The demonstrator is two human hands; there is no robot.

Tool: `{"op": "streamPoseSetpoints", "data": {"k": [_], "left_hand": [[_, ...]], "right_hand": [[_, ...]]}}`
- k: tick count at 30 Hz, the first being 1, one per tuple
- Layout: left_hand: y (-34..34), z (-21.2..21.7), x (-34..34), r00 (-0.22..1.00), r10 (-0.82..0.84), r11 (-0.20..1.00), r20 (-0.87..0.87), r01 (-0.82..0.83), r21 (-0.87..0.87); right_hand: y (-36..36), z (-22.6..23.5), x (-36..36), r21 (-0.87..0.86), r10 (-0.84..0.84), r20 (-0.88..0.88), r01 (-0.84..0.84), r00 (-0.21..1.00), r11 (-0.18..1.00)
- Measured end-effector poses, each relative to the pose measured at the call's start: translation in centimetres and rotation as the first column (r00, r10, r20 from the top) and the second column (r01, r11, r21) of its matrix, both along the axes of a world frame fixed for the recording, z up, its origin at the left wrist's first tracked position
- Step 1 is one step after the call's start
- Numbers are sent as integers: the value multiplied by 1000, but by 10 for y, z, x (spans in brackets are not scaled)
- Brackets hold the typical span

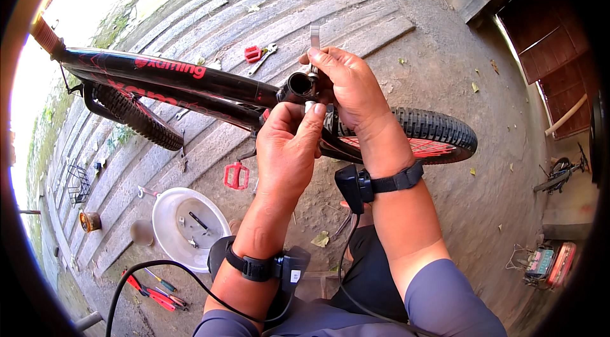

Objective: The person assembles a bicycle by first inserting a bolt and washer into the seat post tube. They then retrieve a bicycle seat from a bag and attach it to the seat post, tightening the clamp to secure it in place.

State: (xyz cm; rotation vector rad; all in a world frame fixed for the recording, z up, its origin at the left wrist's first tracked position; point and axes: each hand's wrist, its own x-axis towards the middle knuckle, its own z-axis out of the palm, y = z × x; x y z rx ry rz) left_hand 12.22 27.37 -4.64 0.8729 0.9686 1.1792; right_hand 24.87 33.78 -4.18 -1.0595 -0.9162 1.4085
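Note:
A black bicycle frame (222, 84) with red lettering stands before me, its seat tube (298, 84) open at the top with no saddle in it. My right hand (352, 86) grips a silver quick-release seat clamp (314, 36) at the tube's right side, and the flat lever sticks up past the fingers. Just below the tube opening, my left hand (289, 140) pinches a small silvery end piece (309, 107) between thumb and fingers. Whether the clamp band goes fully around the tube is hidden by the hands.
The rear wheel (438, 137) reaches right, the front wheel (136, 117) left. A red pedal (236, 175) hangs below the frame; another pedal (253, 54) lies beside a wrench (264, 58). At lower left are a white basin (166, 210) with small parts, red-handled pliers (152, 295) and a tin (89, 221).

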Motion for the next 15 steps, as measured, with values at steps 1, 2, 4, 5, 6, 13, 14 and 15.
{"op": "streamPoseSetpoints", "data": {"k": [1, 2, 4, 5, 6, 13, 14, 15], "left_hand": [[0, 0, 0, 1000, 0, 1000, -7, 0, 1], [0, 1, 0, 1000, 1, 1000, -14, -1, 1], [-1, 3, -1, 1000, -7, 999, -22, 6, -34], [-1, 5, -1, 1000, -11, 999, -26, 9, -51], [-2, 5, -2, 1000, -24, 997, 11, 24, -76], [0, 0, -6, 914, -74, 934, 398, 204, -295], [0, -1, -6, 894, -73, 929, 443, 222, -297], [0, 2, -6, 884, -63, 929, 464, 221, -296]], "right_hand": [[0, 0, 0, -5, -1, -13, 1, 1000, 1000], [0, 0, 0, -9, -3, -26, 3, 1000, 1000], [-1, 2, 2, -32, -1, -16, 0, 1000, 999], [-1, 3, 3, -44, 1, -11, -1, 1000, 999], [-2, 7, 4, -63, 0, 7, 1, 1000, 998], [-2, 6, 5, -46, 19, 61, -16, 998, 999], [-2, 6, 5, -43, 29, 65, -26, 997, 999], [-3, 6, 5, -43, 28, 61, -26, 998, 999]]}}
